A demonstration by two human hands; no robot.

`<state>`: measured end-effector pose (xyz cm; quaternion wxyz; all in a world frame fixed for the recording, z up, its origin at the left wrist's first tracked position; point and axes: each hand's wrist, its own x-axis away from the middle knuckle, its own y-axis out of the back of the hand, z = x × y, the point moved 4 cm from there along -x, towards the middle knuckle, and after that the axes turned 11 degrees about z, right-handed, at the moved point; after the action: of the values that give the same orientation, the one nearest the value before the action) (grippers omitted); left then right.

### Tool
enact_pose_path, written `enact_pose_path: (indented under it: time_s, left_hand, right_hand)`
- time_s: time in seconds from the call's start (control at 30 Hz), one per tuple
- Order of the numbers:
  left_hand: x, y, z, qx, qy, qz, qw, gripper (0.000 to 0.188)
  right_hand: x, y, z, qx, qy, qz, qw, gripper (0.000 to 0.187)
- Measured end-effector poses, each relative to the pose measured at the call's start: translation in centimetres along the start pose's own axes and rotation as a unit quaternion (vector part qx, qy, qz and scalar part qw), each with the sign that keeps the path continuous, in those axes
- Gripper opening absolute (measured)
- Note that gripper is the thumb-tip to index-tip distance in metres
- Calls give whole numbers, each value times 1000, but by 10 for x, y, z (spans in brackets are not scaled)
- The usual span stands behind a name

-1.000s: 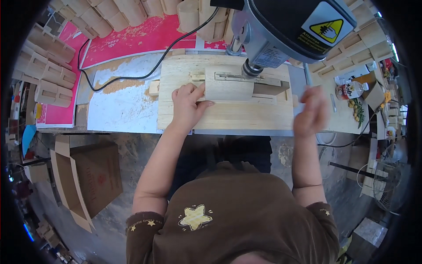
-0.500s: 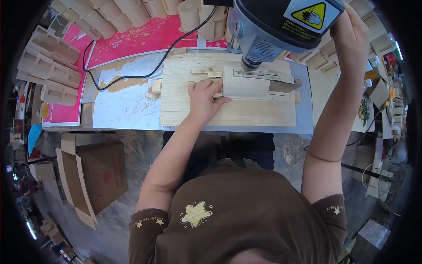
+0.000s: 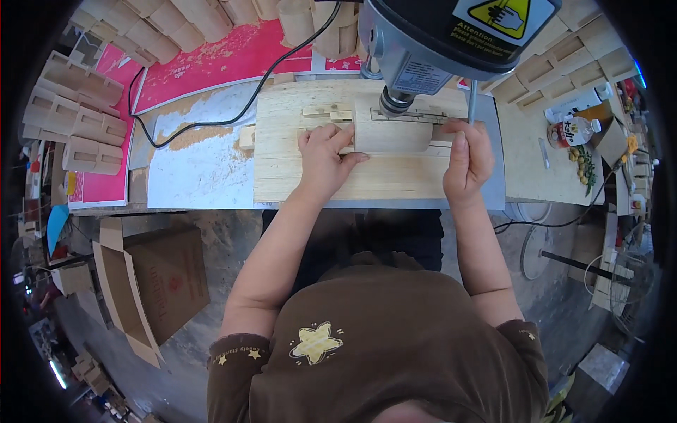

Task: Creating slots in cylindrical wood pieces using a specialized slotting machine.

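Note:
A pale wooden cylinder (image 3: 395,138) lies sideways on the wooden board (image 3: 303,185) under the drill press (image 3: 430,53). The drill chuck (image 3: 396,102) hangs just above the cylinder's slotted top; a bit cannot be made out. My left hand (image 3: 326,161) grips the cylinder's left end, thumb along its near side and fingers at the end face. Past the cylinder's right end, my right hand (image 3: 468,161) is closed round the lower end of the press's metal lever (image 3: 472,102). Small wood strips (image 3: 328,113) sit on the board behind my left fingers.
Stacked wooden cylinders (image 3: 84,116) line the left and back; more (image 3: 557,67) stand at the right. A black cable (image 3: 243,113) crosses the sawdust-strewn table. A bottle (image 3: 572,132) lies at the right. An open cardboard box (image 3: 166,282) stands on the floor.
My right hand has come down from high beside the drill head to near the board, with the lever now showing above it. My left hand keeps its place on the cylinder.

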<state>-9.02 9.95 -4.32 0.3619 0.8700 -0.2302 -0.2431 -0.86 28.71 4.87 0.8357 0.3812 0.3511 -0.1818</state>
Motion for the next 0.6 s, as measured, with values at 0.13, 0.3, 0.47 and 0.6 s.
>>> enact_pose_path:
  time_s: [0.13,0.3,0.47,0.6]
  left_hand:
    - [3,0,2,2,7,-1,1000,39]
    - [1,3,1,34,33,47,998,53]
    - [-3,1,0,133,42,14,990,50]
    - [-6,-4,-2,137,47,17,989,49]
  right_hand:
    - [0,3,1,16,5,17,1000,7]
    - [-60,53,39,79,44,-37,995,16]
    - [-166,57,31,56,-33,-13,998,25]
    - [-172,49,-1,-62,-142,41,987,25]
